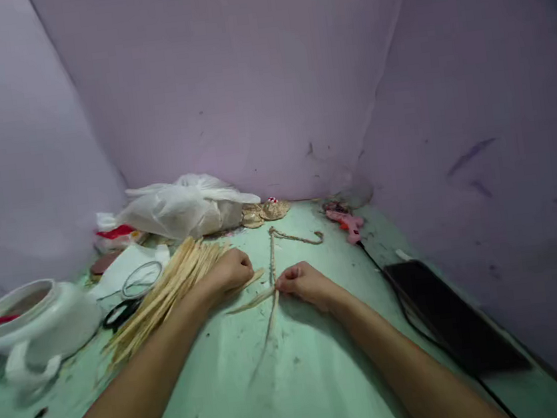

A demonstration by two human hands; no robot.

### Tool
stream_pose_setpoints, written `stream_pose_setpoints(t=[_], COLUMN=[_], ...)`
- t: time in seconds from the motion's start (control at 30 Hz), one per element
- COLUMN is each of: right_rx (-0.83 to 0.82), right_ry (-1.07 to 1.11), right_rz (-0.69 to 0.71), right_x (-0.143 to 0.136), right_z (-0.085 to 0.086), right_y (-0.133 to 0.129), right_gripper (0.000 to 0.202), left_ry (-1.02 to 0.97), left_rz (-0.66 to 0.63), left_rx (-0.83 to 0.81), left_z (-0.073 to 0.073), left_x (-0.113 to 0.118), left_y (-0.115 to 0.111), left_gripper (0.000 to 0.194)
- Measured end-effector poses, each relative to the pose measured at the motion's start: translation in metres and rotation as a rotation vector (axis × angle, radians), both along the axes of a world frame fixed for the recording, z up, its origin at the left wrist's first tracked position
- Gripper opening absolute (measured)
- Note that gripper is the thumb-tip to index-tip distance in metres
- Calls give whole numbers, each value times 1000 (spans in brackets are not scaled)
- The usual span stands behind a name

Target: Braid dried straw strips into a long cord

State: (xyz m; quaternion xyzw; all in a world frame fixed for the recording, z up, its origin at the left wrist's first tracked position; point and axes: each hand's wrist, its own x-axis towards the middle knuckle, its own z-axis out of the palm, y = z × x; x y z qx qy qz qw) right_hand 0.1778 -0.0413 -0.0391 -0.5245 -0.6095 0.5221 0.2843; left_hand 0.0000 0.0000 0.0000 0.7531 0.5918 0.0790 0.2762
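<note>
A thin braid (272, 256) of pale straw-like fibre runs across the table, its far end bent off to the right. At the braid's near end, where loose strands (256, 301) fan out to the left and toward me, my right hand (304, 283) pinches it between thumb and fingers. My left hand (232, 269) is closed beside a bundle of pale dry fibre strips (167, 292). One strip (253, 279) sticks out from under its fingers; the fingertips themselves are partly hidden.
Left stand a white pot (45, 329) and black-handled scissors (119, 315). A white plastic bag (187, 206) and round woven pieces (263, 212) lie at the back. On the right are a pink glue gun (348, 223), its cord (403, 309) and a dark flat slab (454, 316). Walls enclose the table.
</note>
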Motion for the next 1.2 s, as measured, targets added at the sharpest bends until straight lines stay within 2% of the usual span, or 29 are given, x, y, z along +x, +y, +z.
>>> stream_pose_setpoints(t=[0.13,0.27,0.43,0.53,0.7,0.77,1.0,1.2], right_rx=[-16,-37,-31,-34,-36,-39,-49,-44], right_ry=[23,25,25,16,8,11,28,35], right_rz=[1,-2,1,-10,-7,-2,-10,3], right_x=[-1,-2,-3,-3,-3,-3,-3,-2], right_z=[2,7,11,12,12,12,13,10], right_y=[0,-2,-3,-3,-3,-3,-4,-3], right_gripper=[17,17,18,17,17,16,16,17], left_ry=[-42,25,-181,-319,-448,-409,-226,-235], left_rz=[-30,6,-190,-229,-265,-246,-172,-194], left_rx=[68,172,-65,-173,-437,-419,-157,-185], left_z=[-6,-9,6,14,10,6,-4,-3], left_x=[-1,1,-1,-2,-3,-2,6,7], left_y=[-2,-6,-9,-11,-12,-11,-12,-16], left_gripper=[20,17,14,12,17,17,18,16])
